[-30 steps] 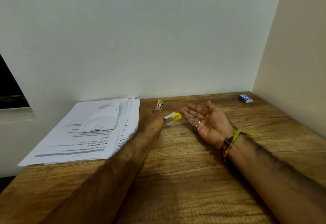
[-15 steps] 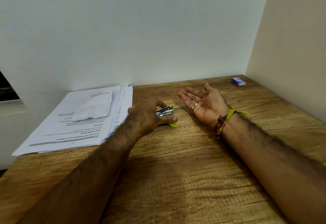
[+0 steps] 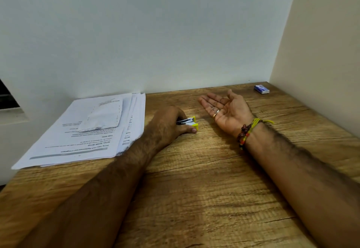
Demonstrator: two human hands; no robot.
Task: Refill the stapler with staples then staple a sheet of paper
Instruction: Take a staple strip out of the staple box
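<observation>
Stapler (image 3: 190,123): small, yellow w/ silver metal, lay on wooden table (image 3: 204,189) mid-way, gripped by left hand (image 3: 169,125), thumb alongside; fingers hid most of it. Right hand (image 3: 227,109) lay palm-up, spread wide, holding nothing. Paper stack (image 3: 87,130) just left of left hand. Staple box (image 3: 261,89) sat in far right corner, well apart.

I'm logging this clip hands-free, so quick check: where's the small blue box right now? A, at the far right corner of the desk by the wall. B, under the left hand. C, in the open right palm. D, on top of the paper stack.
A: the small blue box lies alone at the far right corner of the desk, beyond the right hand, which lies open, palm up, holding nothing.
</observation>
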